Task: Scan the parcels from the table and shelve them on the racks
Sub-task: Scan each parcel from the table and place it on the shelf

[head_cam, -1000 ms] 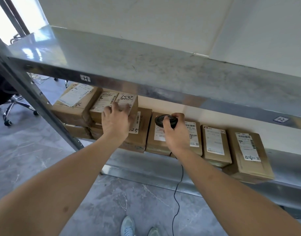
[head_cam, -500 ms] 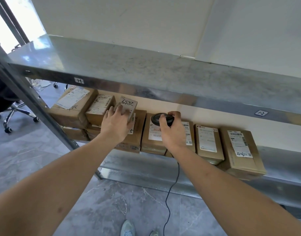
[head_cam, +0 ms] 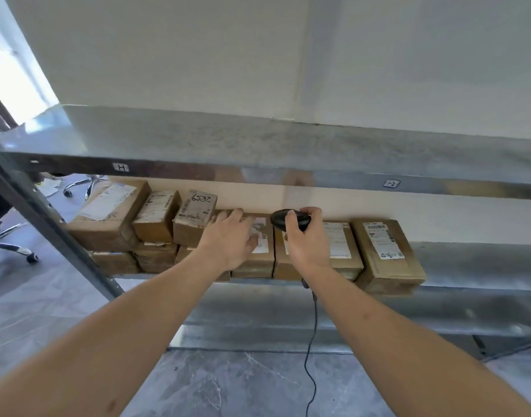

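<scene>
Several brown cardboard parcels with white labels stand in a row on the middle rack shelf [head_cam: 468, 299]. One small parcel [head_cam: 195, 216], marked 6582 by hand, sits on top of the stack at the left. My left hand [head_cam: 231, 237] lies just right of it with fingers straight, touching a lower parcel [head_cam: 259, 251]. My right hand [head_cam: 306, 236] grips a black corded barcode scanner [head_cam: 290, 219], held over the parcels in the row's middle. A larger parcel [head_cam: 386, 254] ends the row at the right.
The metal shelf above [head_cam: 258, 145] overhangs the parcels, with tags "H" and "2" on its front edge. A slanted rack post [head_cam: 47, 224] stands at the left. Office chair bases [head_cam: 14, 248] sit on the grey floor beyond it. The scanner cable [head_cam: 311, 356] hangs down.
My left hand has let go of the 6582 parcel, which now rests on the stack, and has slid right onto a lower parcel. The scanner hand stayed roughly in place.
</scene>
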Tool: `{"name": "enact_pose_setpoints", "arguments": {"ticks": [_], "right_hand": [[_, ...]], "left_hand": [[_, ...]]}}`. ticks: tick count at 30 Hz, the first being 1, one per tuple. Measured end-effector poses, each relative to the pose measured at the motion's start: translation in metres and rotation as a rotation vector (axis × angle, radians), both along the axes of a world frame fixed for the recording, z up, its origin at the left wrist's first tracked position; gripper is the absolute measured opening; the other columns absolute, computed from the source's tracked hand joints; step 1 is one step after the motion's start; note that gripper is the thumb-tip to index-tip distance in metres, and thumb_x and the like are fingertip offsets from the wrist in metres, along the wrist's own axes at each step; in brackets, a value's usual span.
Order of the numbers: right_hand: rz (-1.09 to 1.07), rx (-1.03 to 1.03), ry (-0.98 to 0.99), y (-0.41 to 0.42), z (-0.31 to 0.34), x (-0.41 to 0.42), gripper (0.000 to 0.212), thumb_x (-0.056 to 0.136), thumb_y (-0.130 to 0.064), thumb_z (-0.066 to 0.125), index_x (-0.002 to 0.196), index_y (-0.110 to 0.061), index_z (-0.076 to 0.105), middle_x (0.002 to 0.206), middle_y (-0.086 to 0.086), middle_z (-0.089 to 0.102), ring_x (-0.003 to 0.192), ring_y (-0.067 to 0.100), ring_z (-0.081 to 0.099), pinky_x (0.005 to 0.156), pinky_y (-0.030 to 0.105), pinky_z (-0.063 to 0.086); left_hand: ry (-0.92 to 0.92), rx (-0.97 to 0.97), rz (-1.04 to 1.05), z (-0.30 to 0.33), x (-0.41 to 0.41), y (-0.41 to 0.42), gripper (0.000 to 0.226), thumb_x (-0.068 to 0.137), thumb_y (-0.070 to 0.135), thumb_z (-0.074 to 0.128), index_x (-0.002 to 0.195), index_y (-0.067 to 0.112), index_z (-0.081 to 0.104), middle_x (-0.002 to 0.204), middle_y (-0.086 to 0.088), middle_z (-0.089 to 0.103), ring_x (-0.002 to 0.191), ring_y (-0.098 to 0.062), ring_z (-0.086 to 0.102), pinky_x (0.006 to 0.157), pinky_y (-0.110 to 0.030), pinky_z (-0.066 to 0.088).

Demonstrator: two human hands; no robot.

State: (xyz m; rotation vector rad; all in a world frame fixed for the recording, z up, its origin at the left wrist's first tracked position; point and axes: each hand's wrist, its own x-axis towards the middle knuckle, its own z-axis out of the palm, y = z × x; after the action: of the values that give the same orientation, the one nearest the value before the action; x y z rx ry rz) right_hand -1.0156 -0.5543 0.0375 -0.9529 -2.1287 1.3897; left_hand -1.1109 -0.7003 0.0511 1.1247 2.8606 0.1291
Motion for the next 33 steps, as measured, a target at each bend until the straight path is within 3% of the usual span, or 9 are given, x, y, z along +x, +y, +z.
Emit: {"name": "enact_pose_setpoints", "arguments": {"ticks": [5,9,13,18,22,27,33], "right_hand": [[-0.210,0.015,0.030,-0.001,0.014,0.040,0.027,0.104,-0.046,0.056,0.123,-0.027,0.049,0.108,-0.006,0.065,0.102,0.020,0.063,0.087,0.035,0.047],[-0.388,0.045,0.036,-0.009,0.022,0.084,0.027,0.103,-0.052,0.054,0.121,-0.032,0.048,0.108,-0.004,0.067,0.101,0.023,0.065,0.094,0.044,0.053],[-0.535,0.070,0.056,-0.011,0.038,0.143,0.028,0.105,-0.048,0.052,0.124,-0.028,0.049,0.108,-0.003,0.065,0.100,0.023,0.064,0.089,0.039,0.052],[-0.737,0.118,0.056,-0.005,0.054,0.226,0.026,0.104,-0.049,0.051,0.122,-0.029,0.050,0.102,-0.003,0.067,0.097,0.026,0.065,0.086,0.041,0.053],[-0.874,0.137,0.067,0.005,0.064,0.297,0.031,0.102,-0.053,0.050,0.124,-0.030,0.050,0.107,-0.001,0.068,0.097,0.027,0.065,0.087,0.043,0.053],[-0.999,0.143,0.084,0.024,0.067,0.383,0.036,0.094,-0.065,0.045,0.118,-0.039,0.047,0.102,-0.003,0.069,0.094,0.026,0.069,0.086,0.054,0.059],[-1.074,0.156,0.103,0.071,0.062,0.494,0.027,0.100,-0.057,0.049,0.116,-0.035,0.047,0.099,-0.007,0.067,0.091,0.024,0.069,0.083,0.052,0.058]], "left_hand": [[0.020,0.022,-0.204,0.013,0.016,0.024,0.048,0.104,0.043,0.048,0.146,0.021,0.051,0.145,-0.009,0.050,0.132,-0.038,0.047,0.109,-0.053,0.044],[0.013,0.067,-0.369,0.021,0.037,0.039,0.048,0.104,0.045,0.047,0.145,0.022,0.053,0.146,-0.008,0.051,0.130,-0.035,0.050,0.108,-0.051,0.046],[0.009,0.057,-0.524,0.031,0.071,0.061,0.047,0.104,0.047,0.042,0.140,0.019,0.056,0.140,-0.010,0.054,0.124,-0.039,0.054,0.102,-0.049,0.048],[0.054,0.071,-0.712,0.055,0.137,0.096,0.060,0.098,0.052,0.032,0.141,0.020,0.057,0.141,-0.010,0.057,0.125,-0.037,0.055,0.104,-0.050,0.047],[0.106,0.074,-0.863,0.068,0.200,0.131,0.072,0.089,0.058,0.012,0.126,0.019,0.061,0.128,-0.010,0.060,0.117,-0.037,0.059,0.098,-0.048,0.048],[0.088,0.129,-0.976,0.078,0.292,0.172,0.042,0.104,0.046,0.041,0.128,0.018,0.061,0.128,-0.009,0.059,0.116,-0.038,0.057,0.097,-0.045,0.047],[0.104,0.146,-1.118,0.080,0.410,0.234,0.045,0.106,0.042,0.042,0.140,0.017,0.057,0.137,-0.011,0.057,0.123,-0.037,0.056,0.104,-0.045,0.045]]}}
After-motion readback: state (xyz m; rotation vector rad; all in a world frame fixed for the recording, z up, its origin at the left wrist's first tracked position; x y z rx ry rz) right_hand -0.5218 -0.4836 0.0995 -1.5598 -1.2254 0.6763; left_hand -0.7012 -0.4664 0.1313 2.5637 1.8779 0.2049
